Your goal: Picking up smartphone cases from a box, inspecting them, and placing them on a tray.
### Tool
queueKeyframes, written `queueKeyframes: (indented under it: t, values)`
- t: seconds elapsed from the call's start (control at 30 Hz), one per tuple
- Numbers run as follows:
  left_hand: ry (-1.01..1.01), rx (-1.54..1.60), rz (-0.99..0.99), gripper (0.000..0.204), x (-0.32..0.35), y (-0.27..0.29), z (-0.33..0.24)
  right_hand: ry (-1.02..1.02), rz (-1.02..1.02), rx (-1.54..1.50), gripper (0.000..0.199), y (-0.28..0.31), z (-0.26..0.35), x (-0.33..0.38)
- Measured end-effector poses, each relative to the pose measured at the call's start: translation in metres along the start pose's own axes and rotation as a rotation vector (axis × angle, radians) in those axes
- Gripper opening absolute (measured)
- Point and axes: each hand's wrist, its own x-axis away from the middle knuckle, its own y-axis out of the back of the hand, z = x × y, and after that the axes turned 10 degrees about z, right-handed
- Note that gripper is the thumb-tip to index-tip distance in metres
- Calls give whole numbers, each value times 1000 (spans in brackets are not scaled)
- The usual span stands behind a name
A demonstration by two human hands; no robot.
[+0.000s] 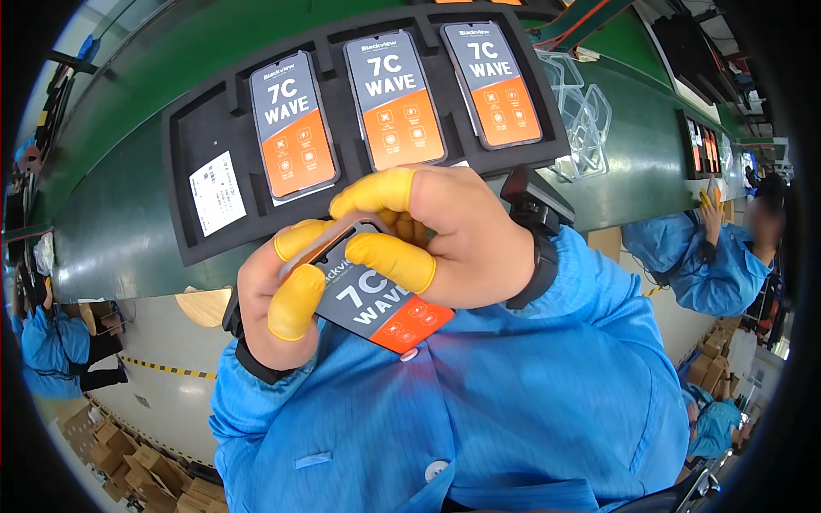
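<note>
Both hands grip one phone (376,303) close to the chest, above the blue coat (479,410).

Head view:
- Left hand (278,299): curled around the phone's upper-left end, capped thumb laid along the side edge. Acts as the clamp; the phone is steadied from below and the side.
- Right hand (453,239): comes over the top, capped forefinger and thumb (389,261) pressed together on the upper edge of the screen. Exactly what they pinch there, edge or film, I cannot tell; the fingers hide it.
- Yellow finger cots (376,192) on the digits that touch the glass; judged to keep prints off the screen.
- Phone is tilted, its orange end pointing down-right toward the coat, screen up. Its face carries a grey and orange film.
- Black tray (192,137) lies just beyond the hands on the green belt (111,231). Three like phones (393,98) sit screen up in its slots, side by side. The leftmost slot holds only a white slip (216,192).
- Clear plastic pieces (586,120) lie to the right of the tray.
- Other people in blue coats (701,256) work nearby, left and right; brown cartons (111,449) are stacked on the floor.
</note>
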Motion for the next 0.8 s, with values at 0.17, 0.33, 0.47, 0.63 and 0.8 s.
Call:
queueKeyframes:
  t: [0.17, 0.33, 0.47, 0.63, 0.8]
  values:
    - [-4, -26, 27, 36, 2, 1, -3, 9, -67, -59, 23, -8, -3, 4]
    - [-29, -291, 112, 31, -5, 13, -13, 18, 55, -39, 25, 4, 2, 7]
    - [-93, -463, 126, 28, -10, 24, -15, -32, 37, -256, 23, 1, -4, 12]
    - [-82, -636, 155, 25, -13, 26, -22, -91, 22, -340, 21, -1, -6, 13]
    - [-47, -600, 158, 22, -9, 27, -20, -77, 37, -188, 20, 0, -5, 13]
